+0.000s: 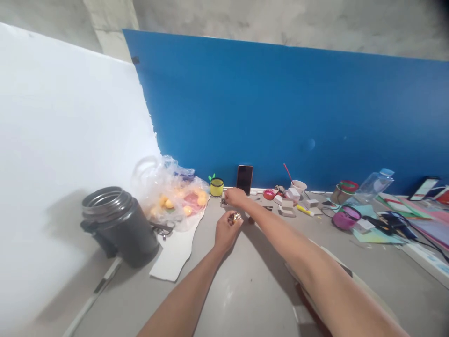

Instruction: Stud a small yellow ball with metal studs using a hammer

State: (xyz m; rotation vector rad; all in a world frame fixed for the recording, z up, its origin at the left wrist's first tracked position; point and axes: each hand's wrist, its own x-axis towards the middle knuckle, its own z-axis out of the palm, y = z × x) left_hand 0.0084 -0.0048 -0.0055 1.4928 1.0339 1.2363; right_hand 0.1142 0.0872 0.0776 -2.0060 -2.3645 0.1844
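My left hand [225, 232] is closed around a small shiny object [235, 217] with gold and dark parts; its exact kind is too small to make out. Just beyond it, my right hand [235, 197] reaches across with its fingers bent downward into or over a small grey open box [223, 204]. Whatever those fingertips pinch is hidden. A yellow mesh pot [216, 187] with a green sprout-like top stands behind the box. A dark phone [244, 179] leans upright against the blue partition, behind my right hand.
At the left stand a large dark grey flask [119, 227] without a lid and a clear plastic bag [175, 199] with yellow-orange items. To the right lie small white boxes [286, 208], a yellow marker [305, 210], a paper cup [299, 186], a plastic bottle [375, 183] and a power strip [428, 264].
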